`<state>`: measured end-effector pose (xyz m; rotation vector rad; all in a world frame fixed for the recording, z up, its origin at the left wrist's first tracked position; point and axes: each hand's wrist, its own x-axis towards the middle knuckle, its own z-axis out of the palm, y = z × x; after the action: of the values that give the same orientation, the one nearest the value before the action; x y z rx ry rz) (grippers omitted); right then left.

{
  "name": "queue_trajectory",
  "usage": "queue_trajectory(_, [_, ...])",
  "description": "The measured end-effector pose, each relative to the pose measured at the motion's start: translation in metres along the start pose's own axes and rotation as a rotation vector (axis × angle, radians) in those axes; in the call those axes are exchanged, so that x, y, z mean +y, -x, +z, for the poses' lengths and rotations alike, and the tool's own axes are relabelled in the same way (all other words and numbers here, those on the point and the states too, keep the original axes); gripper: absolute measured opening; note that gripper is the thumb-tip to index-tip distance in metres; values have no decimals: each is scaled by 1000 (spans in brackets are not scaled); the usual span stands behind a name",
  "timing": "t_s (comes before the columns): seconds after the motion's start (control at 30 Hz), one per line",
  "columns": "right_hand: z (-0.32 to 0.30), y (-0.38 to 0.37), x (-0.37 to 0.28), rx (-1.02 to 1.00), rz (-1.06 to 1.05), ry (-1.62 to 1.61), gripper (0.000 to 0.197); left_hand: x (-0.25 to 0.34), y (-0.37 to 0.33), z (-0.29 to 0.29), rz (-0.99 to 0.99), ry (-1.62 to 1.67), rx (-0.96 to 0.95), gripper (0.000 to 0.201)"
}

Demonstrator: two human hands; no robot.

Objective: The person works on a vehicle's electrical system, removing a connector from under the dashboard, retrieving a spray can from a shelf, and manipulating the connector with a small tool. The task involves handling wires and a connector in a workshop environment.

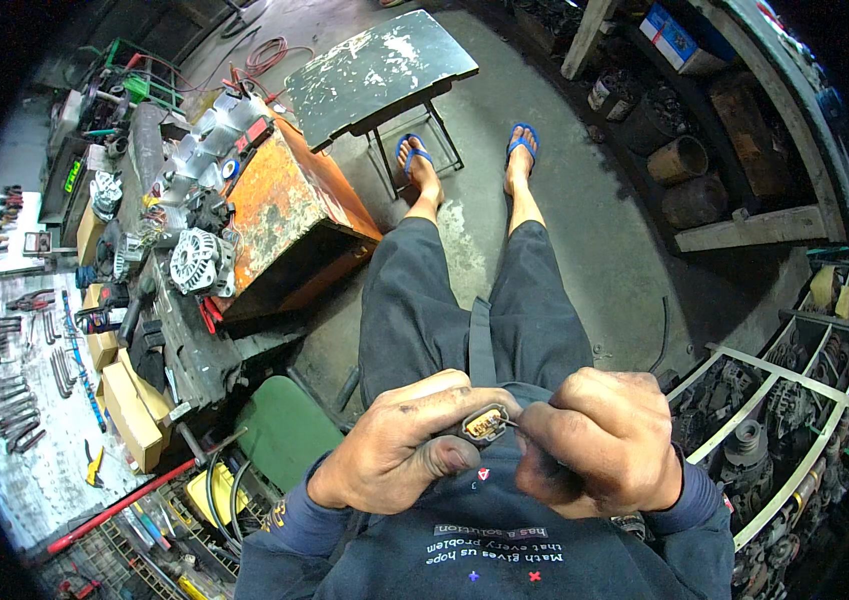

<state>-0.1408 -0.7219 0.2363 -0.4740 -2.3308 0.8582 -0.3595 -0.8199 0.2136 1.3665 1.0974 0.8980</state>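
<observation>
In front of my lap, my left hand (394, 440) is closed around a small grey electrical connector (485, 425). Its open face, with a tan inside and several small contacts, is turned up between thumb and forefinger. My right hand (599, 440) is closed close beside it, thumb and forefinger pinched together. From that pinch a thin metal piece (512, 423) reaches the connector's edge; the rest of it is hidden by the fingers, so its kind cannot be told.
Left of me, a cluttered workbench holds an alternator (201, 262) beside a rusty orange cabinet (294, 215). A worn metal-topped stand (384, 75) is ahead, and a green seat (294, 435) lies at lower left. Wrenches hang on a white board (44, 370). At right, a rack (774, 370) holds machine parts.
</observation>
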Motion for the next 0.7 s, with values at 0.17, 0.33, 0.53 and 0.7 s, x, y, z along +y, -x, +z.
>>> queue_trajectory(0.17, [7, 5, 0, 62, -63, 103, 33, -3, -2, 6, 2, 67, 47, 55])
queue_trajectory(0.33, [15, 9, 4, 109, -129, 151, 34, -7, -2, 7, 21, 104, 49, 57])
queue_trajectory(0.53, [9, 8, 4, 140, -75, 64, 38, -6, -2, 6, 15, 83, 35, 59])
queue_trajectory(0.7, [1, 4, 1, 52, 29, -3, 39, -3, -4, 2, 14, 42, 10, 54])
